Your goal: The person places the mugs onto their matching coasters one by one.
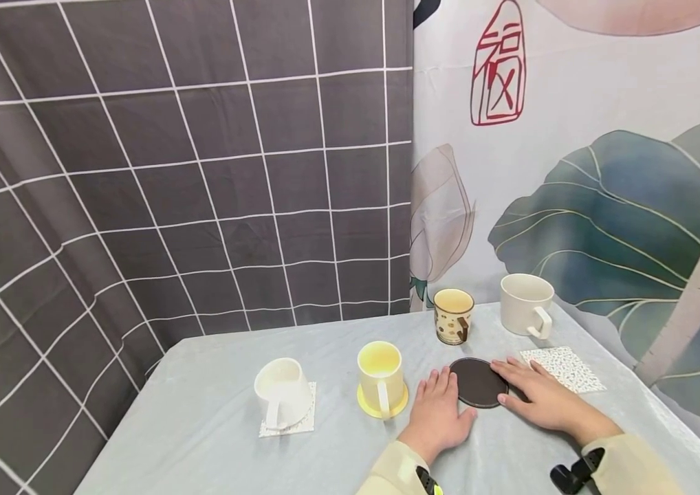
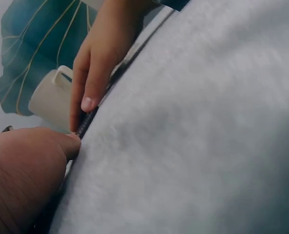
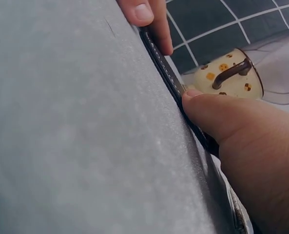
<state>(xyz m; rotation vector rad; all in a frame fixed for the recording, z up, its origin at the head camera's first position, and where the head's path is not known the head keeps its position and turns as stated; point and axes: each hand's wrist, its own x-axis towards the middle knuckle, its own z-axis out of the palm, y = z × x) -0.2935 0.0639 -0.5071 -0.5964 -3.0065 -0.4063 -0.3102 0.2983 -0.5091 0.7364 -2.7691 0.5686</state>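
Note:
A round dark coaster [image 1: 480,383] with a stitched rim lies flat on the cloth between both hands. My left hand [image 1: 439,414] rests at its left side, fingers extended, the thumb close to the near rim. On the other side my right hand [image 1: 549,403] touches the rim with straight fingers and thumb. In the right wrist view my right thumb [image 3: 210,109] meets the coaster's edge [image 3: 163,68]. Behind the coaster stands a spotted cream mug [image 1: 451,323] with a brown handle. A yellow mug [image 1: 379,375] on a yellow round coaster [image 1: 401,407] is left of my left hand.
A white mug [image 1: 282,388] stands on a square speckled coaster [image 1: 309,421] at the left. A larger off-white mug [image 1: 525,306] is at the back right. Another square speckled coaster [image 1: 573,370] lies beyond my right hand. Curtains [image 1: 251,179] hang behind the table.

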